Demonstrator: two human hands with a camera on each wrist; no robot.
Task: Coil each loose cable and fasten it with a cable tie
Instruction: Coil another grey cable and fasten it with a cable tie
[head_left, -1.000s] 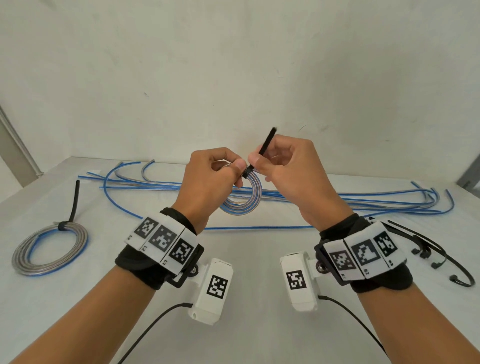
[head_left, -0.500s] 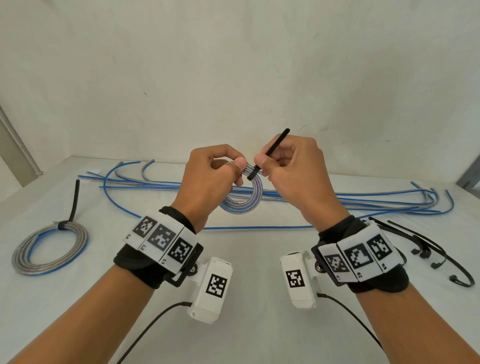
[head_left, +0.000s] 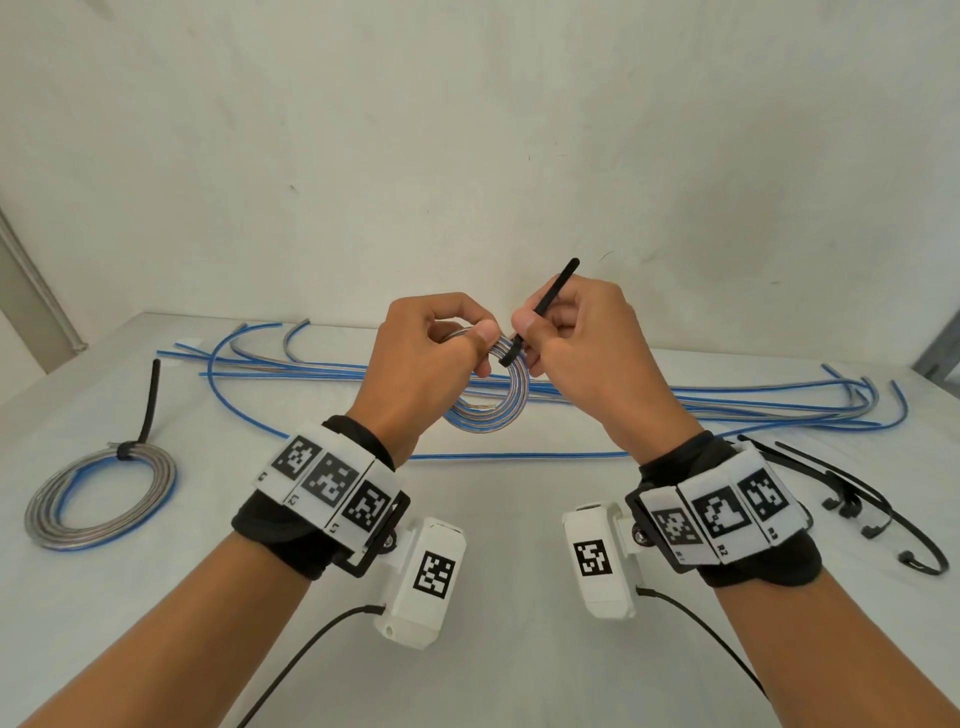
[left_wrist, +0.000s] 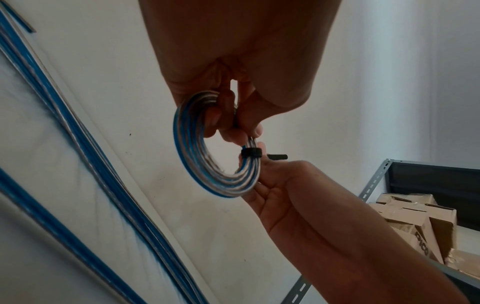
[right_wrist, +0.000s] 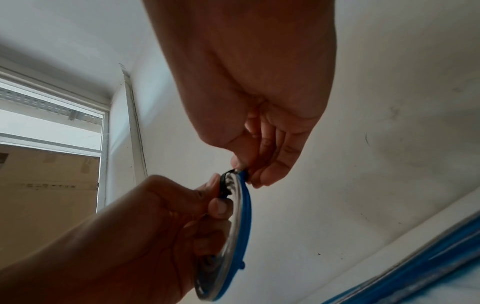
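Table (head_left: 493, 597): white, with loose cables (head_left: 675, 405) strewn along the back
Tied coil (head_left: 98, 499): flat at far left
Left hand (head_left: 426, 364): fingers curled round a small coil (head_left: 488, 415), held above the table
Right hand (head_left: 587, 353): pinching a black cable tie (head_left: 545, 306) looped round that coil
Spare ties (head_left: 872, 499): far right

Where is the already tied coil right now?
In the head view the finished coil lies flat on the table at far left, outside the left hand, its black tie tail pointing up, apart from the loose cables.
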